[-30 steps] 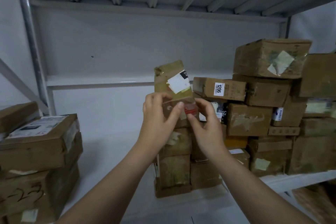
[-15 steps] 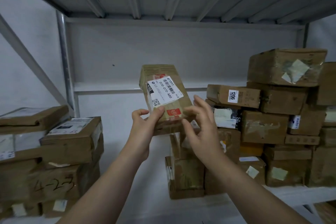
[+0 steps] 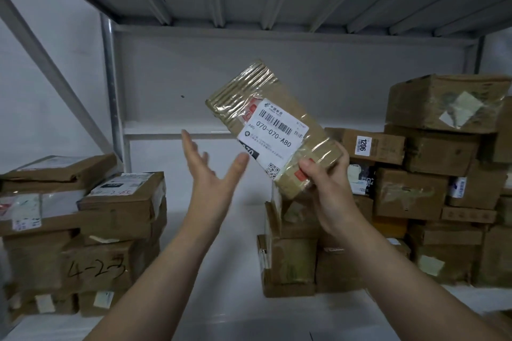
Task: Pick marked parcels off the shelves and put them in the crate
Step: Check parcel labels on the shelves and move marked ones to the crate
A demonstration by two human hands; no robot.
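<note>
Above the shelf [image 3: 238,232], the right hand [image 3: 329,191] grips the parcel [image 3: 273,130] by its lower end, tilted, label 070-070-A80 facing the camera; the left hand [image 3: 213,174] is spread open, empty, just beside it. Best support its underside with both hands before lowering to the unseen crate

We are seeing a tan, tape-glossed parcel [image 3: 270,130] wearing a white label [image 3: 273,137] with black barcode stripes and red patches at both ends. Left of the parcel, a brown box [image 3: 94,266] is showing black handwriting. Right of the parcel, a brown box [image 3: 372,145] is carrying a white sticker. Behind the parcel, pale grey shelving [image 3: 277,69] is looking plain.
</note>
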